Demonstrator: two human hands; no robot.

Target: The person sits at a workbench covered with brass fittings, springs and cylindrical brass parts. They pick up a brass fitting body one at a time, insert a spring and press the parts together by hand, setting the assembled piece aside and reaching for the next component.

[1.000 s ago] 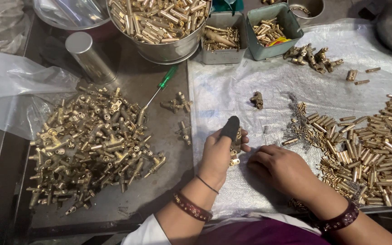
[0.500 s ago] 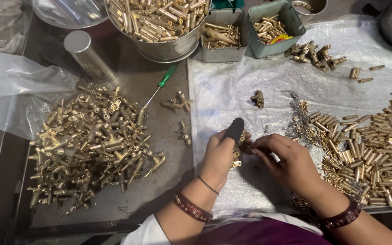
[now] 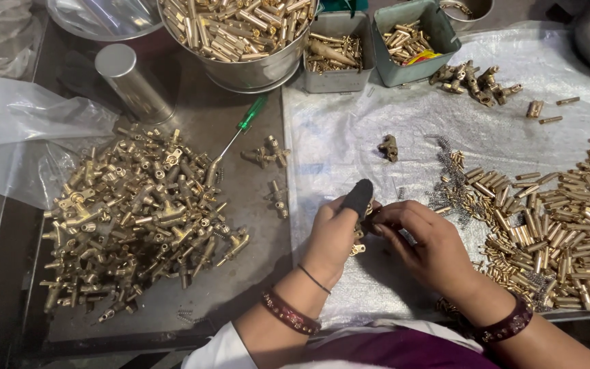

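Brass is everywhere on this bench, and the small brass fitting (image 3: 358, 236) being worked on sits right over the white sheet (image 3: 336, 137), near its left edge. The person's left hand (image 3: 332, 236) is closed around that fitting, with a dark cap on the thumb (image 3: 358, 197) pressing down over it. The right hand (image 3: 425, 242) meets it from the other side, fingertips pinched onto the same piece or some small part going into it; which of the two I cannot tell, since the fingers hide the join. To the right on the sheet lies a scatter of little springs (image 3: 448, 181) and then a wide spread of short brass pins (image 3: 561, 212). Off the sheet to the left sits a big heap of finished-looking brass fittings (image 3: 138, 212), with a green-handled screwdriver (image 3: 240, 133) just beside the sheet's edge. What worries me is the size of these bits: a spring or pin slipping from the pinch would likely vanish among the loose parts, and pressing a part in crooked could jam it.
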